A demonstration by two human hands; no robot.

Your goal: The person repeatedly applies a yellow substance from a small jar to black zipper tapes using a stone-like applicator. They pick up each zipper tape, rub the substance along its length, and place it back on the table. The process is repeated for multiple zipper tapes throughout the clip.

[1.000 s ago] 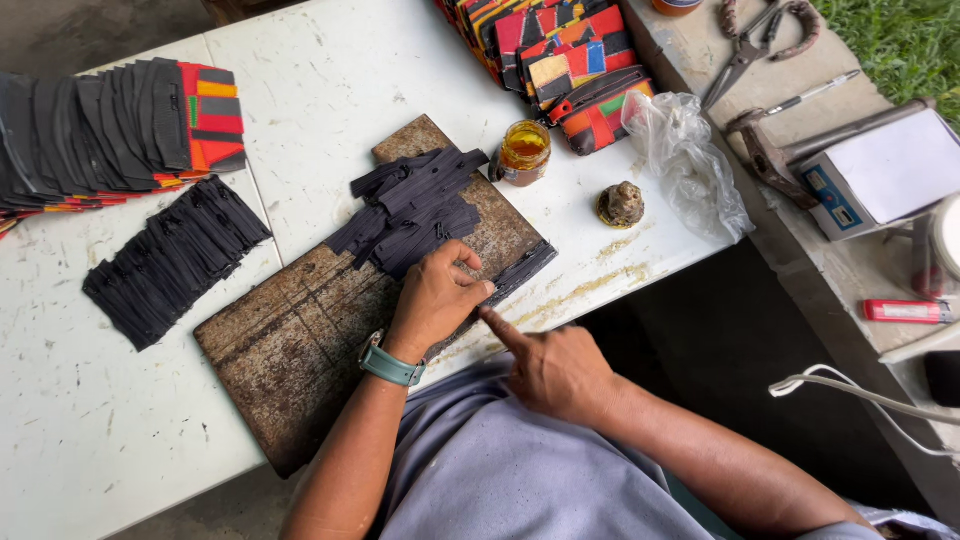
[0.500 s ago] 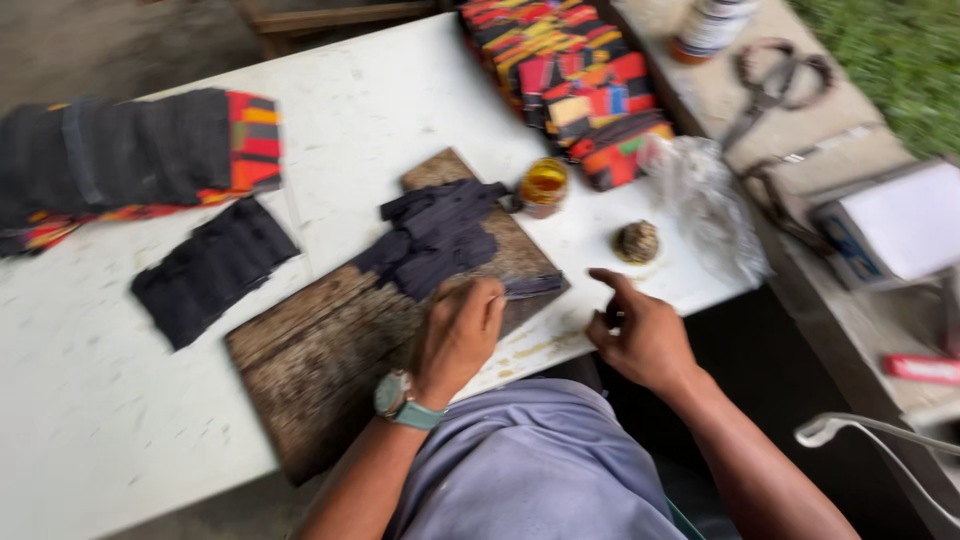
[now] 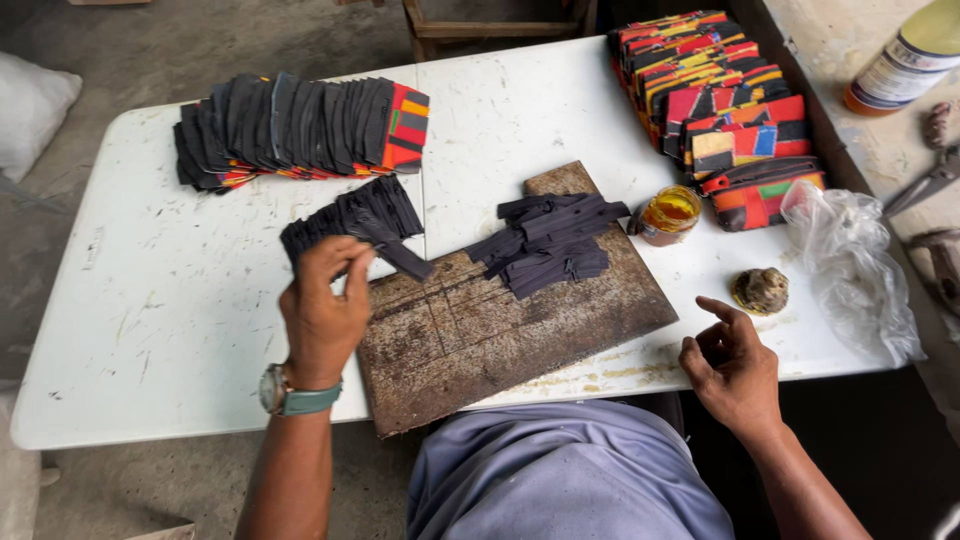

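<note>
My left hand (image 3: 322, 310) pinches one black strip (image 3: 396, 255) and holds it over the left end of the worn wooden board (image 3: 470, 330), beside a fanned row of black strips (image 3: 345, 215) on the white table (image 3: 150, 300). A loose heap of black strips (image 3: 552, 240) lies on the board's far end. My right hand (image 3: 735, 365) hovers at the table's near right edge, fingers loosely curled, holding nothing. A small jar of amber glue (image 3: 668, 214) stands just right of the heap.
A long row of black-backed colourful patches (image 3: 300, 125) lies at the far left, a stack of bright patterned pieces (image 3: 720, 100) at the far right. A small round lump (image 3: 762, 290) and a clear plastic bag (image 3: 850, 270) sit by the right edge. A bottle (image 3: 910, 55) and scissors (image 3: 925, 185) rest on the side bench.
My left hand left the heap on the board and moved left, carrying one black strip toward the fanned row. My right hand drew back from the board to the table's right edge.
</note>
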